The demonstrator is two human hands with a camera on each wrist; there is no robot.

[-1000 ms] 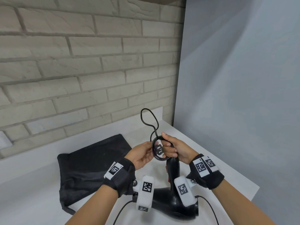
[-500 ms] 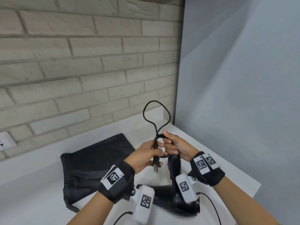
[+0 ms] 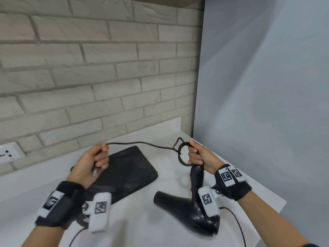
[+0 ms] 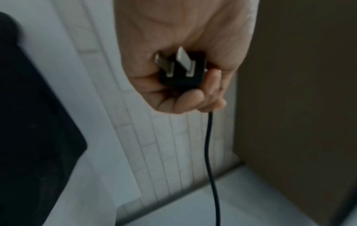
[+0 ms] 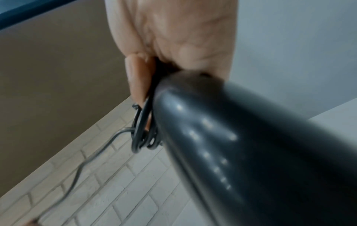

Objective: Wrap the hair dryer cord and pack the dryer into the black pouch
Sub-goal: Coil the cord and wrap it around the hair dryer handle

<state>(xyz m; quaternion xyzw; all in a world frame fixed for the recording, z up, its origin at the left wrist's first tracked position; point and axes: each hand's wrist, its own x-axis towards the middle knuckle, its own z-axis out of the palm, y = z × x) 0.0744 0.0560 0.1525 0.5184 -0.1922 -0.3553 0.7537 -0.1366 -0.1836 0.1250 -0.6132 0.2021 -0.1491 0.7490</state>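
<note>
The black hair dryer (image 3: 194, 209) stands on the white counter, nozzle to the left, handle (image 5: 241, 145) pointing up. My right hand (image 3: 197, 155) grips the coiled cord loops (image 3: 183, 154) (image 5: 144, 134) at the top of the handle. My left hand (image 3: 92, 161) holds the black plug (image 4: 181, 71) in its curled fingers, prongs toward the wrist. The cord (image 3: 142, 143) (image 4: 209, 152) runs taut between the two hands, above the black pouch (image 3: 124, 173), which lies flat on the counter.
A pale brick wall (image 3: 98, 77) backs the white counter (image 3: 142, 229), with a socket plate (image 3: 10, 154) at far left. A grey panel (image 3: 267, 104) closes the right side. The counter's edge (image 3: 277, 205) runs close under my right wrist.
My left hand has pulled the plug end leftward away from the right hand. The tall loop that stood above the coil is gone; the cord now stretches straight across over the pouch.
</note>
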